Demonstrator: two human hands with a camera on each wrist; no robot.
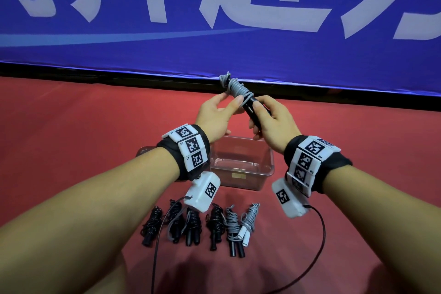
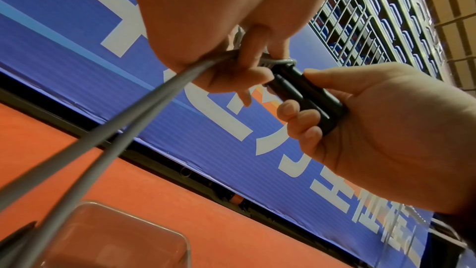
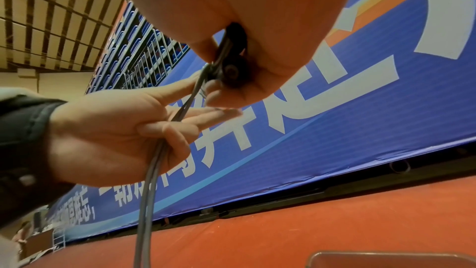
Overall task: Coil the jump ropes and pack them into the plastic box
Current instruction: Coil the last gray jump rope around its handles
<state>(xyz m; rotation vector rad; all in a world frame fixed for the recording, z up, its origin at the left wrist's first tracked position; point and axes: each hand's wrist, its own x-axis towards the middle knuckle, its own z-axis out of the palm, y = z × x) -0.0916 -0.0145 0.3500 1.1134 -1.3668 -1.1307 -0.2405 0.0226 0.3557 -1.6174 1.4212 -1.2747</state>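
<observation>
A jump rope is held up above the clear plastic box (image 1: pixel 241 175); its grey cord (image 1: pixel 235 87) is coiled round the tops of two black handles (image 1: pixel 250 111). My right hand (image 1: pixel 256 117) grips the handles (image 2: pixel 316 101) side by side. My left hand (image 1: pixel 229 102) holds the cord just below the coil. In the left wrist view two grey cord strands (image 2: pixel 128 121) run out of my left hand (image 2: pixel 247 68) toward the camera. In the right wrist view the cord (image 3: pixel 152 170) passes through my left hand (image 3: pixel 165 129), under a curled finger.
Several coiled jump ropes (image 1: pixel 216 222), black and grey, lie in a row on the red floor (image 1: pixel 71 138) in front of the box. A blue banner (image 1: pixel 214 43) with white characters stands close behind. Thin black cables (image 1: pixel 319 241) trail from both wrist cameras.
</observation>
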